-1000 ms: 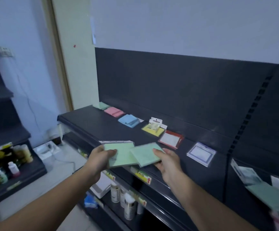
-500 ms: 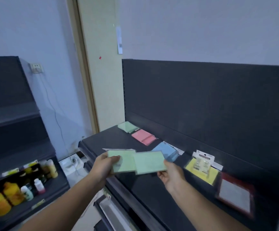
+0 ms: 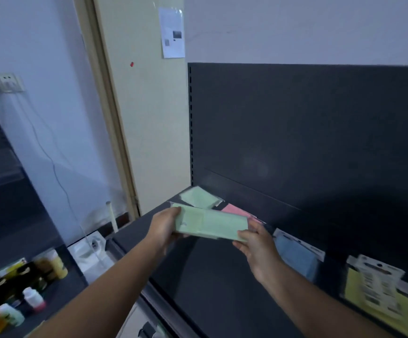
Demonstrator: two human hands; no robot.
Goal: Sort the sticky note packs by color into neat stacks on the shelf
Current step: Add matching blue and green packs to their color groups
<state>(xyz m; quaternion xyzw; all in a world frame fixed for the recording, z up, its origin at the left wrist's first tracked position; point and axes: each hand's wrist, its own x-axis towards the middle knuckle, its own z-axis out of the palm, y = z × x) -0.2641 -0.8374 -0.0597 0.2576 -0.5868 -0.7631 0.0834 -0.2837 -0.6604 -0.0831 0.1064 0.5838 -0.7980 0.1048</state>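
Observation:
Two pale green sticky note packs are held side by side above the dark shelf (image 3: 198, 276). My left hand (image 3: 165, 228) grips the left green pack (image 3: 189, 219). My right hand (image 3: 256, 245) grips the right green pack (image 3: 227, 226), which overlaps the left one. Just beyond them a green stack (image 3: 199, 197) lies at the shelf's far left corner. A pink stack (image 3: 236, 211) lies to its right, partly hidden by the held packs. Further right along the back lie a blue stack (image 3: 297, 258) and a yellow pack with a printed header card (image 3: 378, 293).
A dark back panel (image 3: 308, 142) rises behind the shelf. To the left stands another dark rack with several small bottles (image 3: 34, 301). A wall socket (image 3: 8, 81) with a hanging cable and a door frame (image 3: 110, 118) are at left.
My view has swung left along the shelf. Both hands carried the green packs toward the far left end, now close to the green stack; the packs overlap more.

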